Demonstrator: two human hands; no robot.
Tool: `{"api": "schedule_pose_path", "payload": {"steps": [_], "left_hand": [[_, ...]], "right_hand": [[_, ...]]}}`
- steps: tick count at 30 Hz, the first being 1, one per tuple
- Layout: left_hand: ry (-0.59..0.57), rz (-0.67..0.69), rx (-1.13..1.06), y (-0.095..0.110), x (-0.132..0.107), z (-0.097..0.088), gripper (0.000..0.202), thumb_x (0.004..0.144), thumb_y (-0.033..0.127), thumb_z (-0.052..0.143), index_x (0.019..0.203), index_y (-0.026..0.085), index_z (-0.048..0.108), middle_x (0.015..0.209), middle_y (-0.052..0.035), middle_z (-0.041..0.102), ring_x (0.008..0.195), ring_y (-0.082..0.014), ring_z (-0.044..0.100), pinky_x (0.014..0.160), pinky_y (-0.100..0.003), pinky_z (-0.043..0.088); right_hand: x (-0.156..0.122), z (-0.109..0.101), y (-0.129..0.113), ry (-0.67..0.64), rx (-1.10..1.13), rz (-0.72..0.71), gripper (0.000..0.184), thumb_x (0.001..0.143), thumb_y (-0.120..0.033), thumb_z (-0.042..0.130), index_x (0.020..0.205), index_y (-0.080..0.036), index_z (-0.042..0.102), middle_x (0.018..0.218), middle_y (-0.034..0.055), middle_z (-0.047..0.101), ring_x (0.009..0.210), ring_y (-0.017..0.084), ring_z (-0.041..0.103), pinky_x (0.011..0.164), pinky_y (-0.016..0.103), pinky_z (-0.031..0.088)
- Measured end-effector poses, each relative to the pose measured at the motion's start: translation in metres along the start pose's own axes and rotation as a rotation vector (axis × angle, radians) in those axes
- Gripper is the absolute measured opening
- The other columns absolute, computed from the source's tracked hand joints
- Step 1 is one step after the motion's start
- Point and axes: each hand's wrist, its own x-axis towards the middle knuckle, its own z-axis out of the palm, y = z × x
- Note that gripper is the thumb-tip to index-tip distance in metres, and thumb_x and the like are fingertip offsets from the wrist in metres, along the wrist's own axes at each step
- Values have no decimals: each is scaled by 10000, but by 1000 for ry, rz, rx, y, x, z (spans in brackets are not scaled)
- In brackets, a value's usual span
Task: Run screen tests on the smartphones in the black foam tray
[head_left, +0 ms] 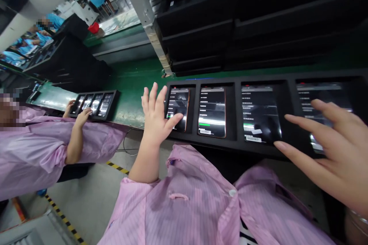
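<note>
our left hand [155,116] is open, its thumb over the first phone [177,109] in a black foam tray [233,118] - contact is hard to make out. our right hand [330,153] spreads over the fourth phone [324,97], half hiding it - the hands are well apart. the phones' long axes point away from us, across the green desk [135,80]; the screen text is too small to read.

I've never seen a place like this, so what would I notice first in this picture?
You'd notice the left hand with its thumb over a glowing phone, and the right hand spread above another phone at the far right. Both phones sit in a long black tray on a green belt. Further left, a co-worker in a pink smock reaches toward a smaller tray.
</note>
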Motion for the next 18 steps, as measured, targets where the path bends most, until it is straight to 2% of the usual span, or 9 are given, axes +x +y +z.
{"api": "schedule_pose_path", "payload": {"steps": [2, 5, 8, 10, 13, 18], "left_hand": [[-30, 52, -29, 16, -4, 0, 865, 952, 811, 461, 1619, 267, 379, 1722, -161, 296, 1625, -417, 135, 1284, -661, 173], [-164, 90, -17, 40, -5, 8, 800, 929, 791, 542, 1535, 270, 512, 1707, -152, 331, 1609, -437, 170, 1275, -694, 173], [-272, 106, 21, 57, 2, 22, 795, 895, 782, 609, 1503, 273, 557, 1712, -138, 332, 1607, -451, 171, 1273, -727, 151], [-288, 104, 44, 63, 7, 31, 783, 888, 773, 625, 1479, 262, 584, 1707, -137, 345, 1605, -452, 182, 1278, -731, 142], [-263, 101, 56, 66, 10, 40, 740, 899, 745, 638, 1434, 233, 624, 1678, -147, 395, 1593, -444, 228, 1291, -709, 143], [-263, 101, 49, 63, 11, 43, 721, 922, 725, 626, 1428, 212, 628, 1662, -166, 408, 1585, -464, 226, 1283, -715, 159]], "right_hand": [[2, 2, 1, -2, 108, -37, 669, 1042, -690, 328, 1401, -181, 571, 1587, 229, 453, 1533, 378, 388, 1291, 565, 309], [8, 7, -1, -41, 131, -72, 685, 1047, -700, 304, 1424, -183, 549, 1524, 200, 541, 1499, 421, 422, 1240, 680, 314], [18, 15, -7, -82, 106, -115, 690, 1061, -689, 261, 1455, -183, 515, 1528, 178, 550, 1503, 412, 416, 1247, 710, 252], [23, 21, -11, -82, 96, -123, 660, 1075, -649, 270, 1453, -166, 516, 1536, 179, 543, 1511, 403, 404, 1262, 702, 217], [27, 31, -14, -31, 112, -125, 605, 1076, -597, 347, 1413, -135, 544, 1489, 193, 577, 1487, 406, 434, 1253, 693, 247], [29, 39, -15, -8, 125, -118, 530, 1066, -567, 401, 1311, -137, 589, 1458, 198, 597, 1460, 403, 470, 1243, 693, 278]]}}
